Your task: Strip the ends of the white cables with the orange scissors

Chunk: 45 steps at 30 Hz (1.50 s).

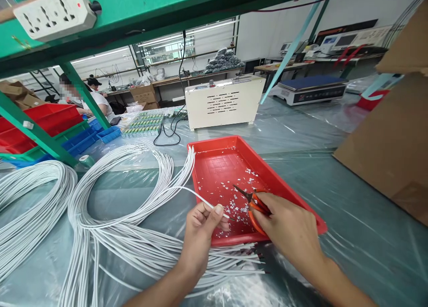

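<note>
Between thumb and fingers, my left hand (pixel 200 229) pinches one white cable (pixel 195 193) close to its end. A short dark tip sticks out past the thumb, over the red tray (pixel 284 182). My right hand (pixel 290 226) is wrapped around orange-handled scissors (pixel 257 212), whose dark blades point up and left, apart from the cable. Small white and silvery scraps (pixel 234 206) lie scattered on the tray's floor. The held cable runs back to a large coil of white cables (pixel 80 200) on the left. Many loose cable ends (pixel 234 262) lie below the tray.
A second white coil (pixel 40 217) lies at far left, near stacked red, green and blue bins (pixel 43 124). Behind the tray stand a beige machine (pixel 224 102) and a scale (pixel 307 90). Cardboard (pixel 388 151) rises at right. A green shelf beam (pixel 143 12) crosses overhead. A person sits far left.
</note>
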### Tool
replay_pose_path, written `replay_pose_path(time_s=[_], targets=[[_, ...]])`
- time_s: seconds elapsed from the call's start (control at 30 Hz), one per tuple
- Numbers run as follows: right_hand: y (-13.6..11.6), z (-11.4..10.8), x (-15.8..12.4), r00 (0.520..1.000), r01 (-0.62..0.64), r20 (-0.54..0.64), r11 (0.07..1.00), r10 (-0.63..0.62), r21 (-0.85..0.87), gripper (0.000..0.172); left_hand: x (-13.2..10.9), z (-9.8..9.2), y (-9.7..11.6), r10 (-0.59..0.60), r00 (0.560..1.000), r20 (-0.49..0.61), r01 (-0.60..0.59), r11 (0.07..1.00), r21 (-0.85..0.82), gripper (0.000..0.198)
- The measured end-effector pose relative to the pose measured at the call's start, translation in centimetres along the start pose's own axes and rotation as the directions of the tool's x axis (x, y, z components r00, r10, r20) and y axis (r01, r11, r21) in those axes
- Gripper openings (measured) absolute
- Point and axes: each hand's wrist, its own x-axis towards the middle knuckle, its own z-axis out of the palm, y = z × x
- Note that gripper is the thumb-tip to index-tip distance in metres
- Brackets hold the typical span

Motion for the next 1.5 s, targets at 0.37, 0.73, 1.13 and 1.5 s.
replay_pose_path(time_s=[0.37,0.73,1.13,1.5], targets=[[-1.9,-1.2,-0.7,0.987,-0.132,0.159,0.654,0.018,0.745,0.01,0.1,-0.3,0.0,0.049,0.998,0.048,-0.049,0.999,0.0,0.012],[-3.0,-1.4,-0.4,0.877,-0.465,0.48,0.305,0.028,0.831,0.018,0.4,-0.3,-0.5,-0.064,0.993,0.101,0.083,0.976,-0.204,0.02],[-2.5,-1.2,-2.1,0.8,0.524,-0.384,0.849,-0.46,0.075,0.02,0.6,0.1,-0.6,-0.237,0.97,0.057,0.244,0.941,-0.234,0.016],[-2.8,-1.1,-1.9,0.993,-0.019,0.098,0.697,-0.073,0.717,0.015,0.6,-1.0,0.9,-0.018,1.0,0.014,0.018,1.0,0.0,0.024]])
